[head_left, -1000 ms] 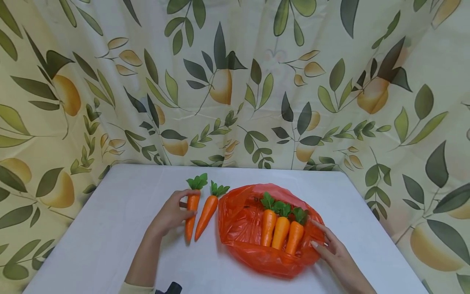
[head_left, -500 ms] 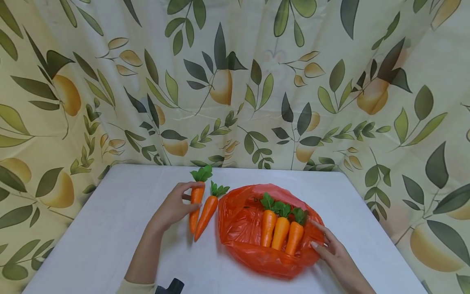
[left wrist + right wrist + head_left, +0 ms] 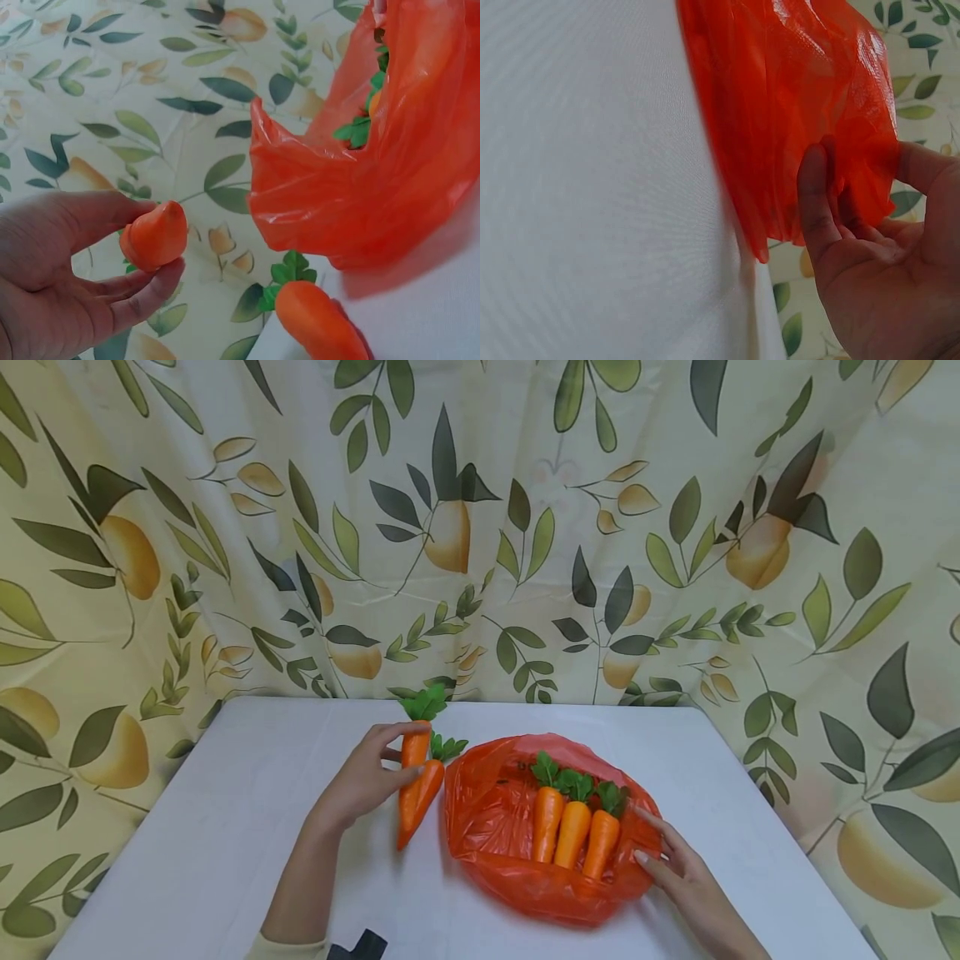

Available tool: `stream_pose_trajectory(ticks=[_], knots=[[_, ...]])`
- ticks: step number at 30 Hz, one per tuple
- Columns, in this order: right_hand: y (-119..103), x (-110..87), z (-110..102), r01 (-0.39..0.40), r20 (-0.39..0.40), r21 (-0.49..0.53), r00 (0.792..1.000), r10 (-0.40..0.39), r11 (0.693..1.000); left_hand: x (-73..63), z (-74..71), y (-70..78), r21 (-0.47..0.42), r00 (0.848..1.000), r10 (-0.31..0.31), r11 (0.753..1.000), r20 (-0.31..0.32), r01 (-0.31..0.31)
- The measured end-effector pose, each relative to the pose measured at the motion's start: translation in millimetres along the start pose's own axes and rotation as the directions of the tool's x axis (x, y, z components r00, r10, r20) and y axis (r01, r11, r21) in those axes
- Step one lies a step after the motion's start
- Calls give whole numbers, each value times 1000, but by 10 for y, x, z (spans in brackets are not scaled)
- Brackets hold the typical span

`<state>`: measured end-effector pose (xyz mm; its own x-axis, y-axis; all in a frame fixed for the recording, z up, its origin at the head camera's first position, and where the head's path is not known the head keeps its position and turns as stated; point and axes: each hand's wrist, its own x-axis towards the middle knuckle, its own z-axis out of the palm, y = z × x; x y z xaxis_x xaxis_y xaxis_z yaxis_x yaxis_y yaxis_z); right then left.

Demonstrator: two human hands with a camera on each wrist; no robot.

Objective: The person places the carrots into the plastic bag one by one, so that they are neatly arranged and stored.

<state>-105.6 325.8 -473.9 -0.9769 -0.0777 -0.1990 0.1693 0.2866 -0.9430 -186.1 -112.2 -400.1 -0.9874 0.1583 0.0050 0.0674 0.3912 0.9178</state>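
Leaf-and-fruit curtain (image 3: 525, 552), top and sides of head frame. White counter (image 3: 225, 827), lower half. Red bag (image 3: 540, 893) on counter, lower right of centre, mouth gaping. Left hand (image 3: 367, 777), lower left of centre: grip clamped on held carrot (image 3: 415, 748), thumb one side, fingers other. Right hand (image 3: 681, 872), lower right: grip pinching bag's right edge. Held carrot just left of centre, leaves up; overlaps loose carrot (image 3: 430, 783) in head view, apart from it in left wrist view. Loose carrot left of bag. Three carrots (image 3: 573, 835) side by side in bag, leaves toward top.
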Motion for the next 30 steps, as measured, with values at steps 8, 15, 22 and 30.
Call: stream_pose_trajectory(ticks=[8, 15, 22, 30], knots=[[-12, -2, 1, -18, -5, 14, 1000, 18, 1000, 15, 68, 79, -18, 999, 38, 999, 12, -38], [-1, -17, -5, -2, 6, 11, 1000, 2, 1000, 32, 146, 125, -33, 999, 35, 999, 18, -34], [-18, -11, -3, -25, -4, -2, 1000, 25, 1000, 26, 196, 190, -30, 998, 56, 998, 18, -56], [-11, 2, -10, -39, 4, -11, 999, 39, 999, 33, 282, 293, -72, 993, 106, 992, 48, -102]])
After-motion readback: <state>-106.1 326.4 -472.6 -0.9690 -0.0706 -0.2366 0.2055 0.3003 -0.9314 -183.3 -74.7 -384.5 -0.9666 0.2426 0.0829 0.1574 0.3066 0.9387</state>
